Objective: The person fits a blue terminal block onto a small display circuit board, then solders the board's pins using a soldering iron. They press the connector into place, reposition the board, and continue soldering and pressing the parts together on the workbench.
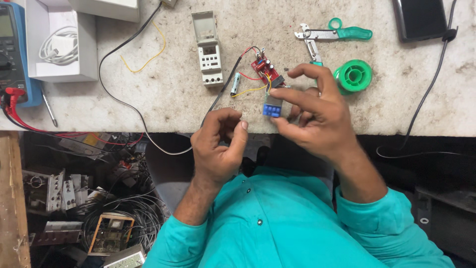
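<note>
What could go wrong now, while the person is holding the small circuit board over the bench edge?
The right hand pinches the circuit board only by its edges near the bench rim, so it might slip down into the clutter below. Its thin wires could snag or tear. The small battery cell might roll away.

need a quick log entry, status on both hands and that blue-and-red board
Right hand pinching circuit board over bench edge. Left hand curled, holds nothing visible, beside black cable. Small battery, white timer module lie just behind.

On the workbench [163, 89], the timer housing [208, 49] lies left of the circuit board [263, 67], pliers [322, 35] right.
</note>
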